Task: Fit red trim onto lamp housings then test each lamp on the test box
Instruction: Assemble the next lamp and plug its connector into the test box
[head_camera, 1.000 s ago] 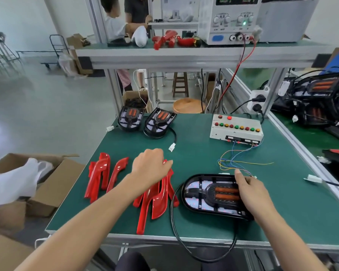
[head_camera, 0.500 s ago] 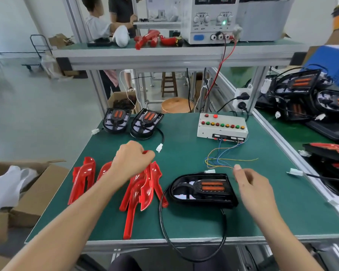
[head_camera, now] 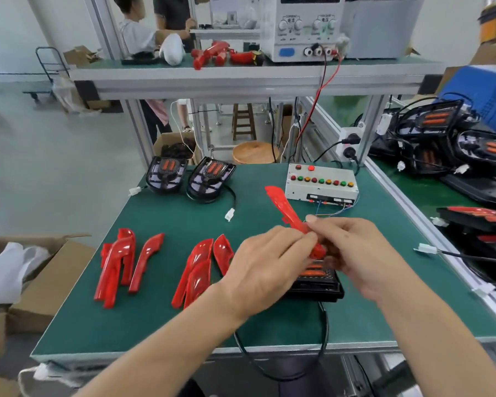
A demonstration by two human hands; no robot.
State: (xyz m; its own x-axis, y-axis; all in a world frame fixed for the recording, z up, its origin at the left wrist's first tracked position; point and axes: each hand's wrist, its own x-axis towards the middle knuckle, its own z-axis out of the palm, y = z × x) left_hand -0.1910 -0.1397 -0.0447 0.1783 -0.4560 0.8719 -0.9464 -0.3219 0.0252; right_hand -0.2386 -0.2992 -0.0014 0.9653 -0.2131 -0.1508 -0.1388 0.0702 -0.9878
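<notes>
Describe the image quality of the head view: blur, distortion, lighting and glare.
Head view: wide-angle distortion bows the upper shelf and the bench frame; motion blur softens both hands, left hand and right hand, and the red trim piece they hold; lighting is even and diffuse with faint shadows; small glare spots sit on the loose red trims; the test box reads fairly sharp.

Bare green mat lies open across the middle of the bench [head_camera: 166, 325], between two lamp housings [head_camera: 189, 180] at the back left and the red trims [head_camera: 118, 262] lying in two clusters near the front left. The test box [head_camera: 321, 183] and its wires block the back right. A black cable [head_camera: 324, 333] loops over the front edge.
</notes>
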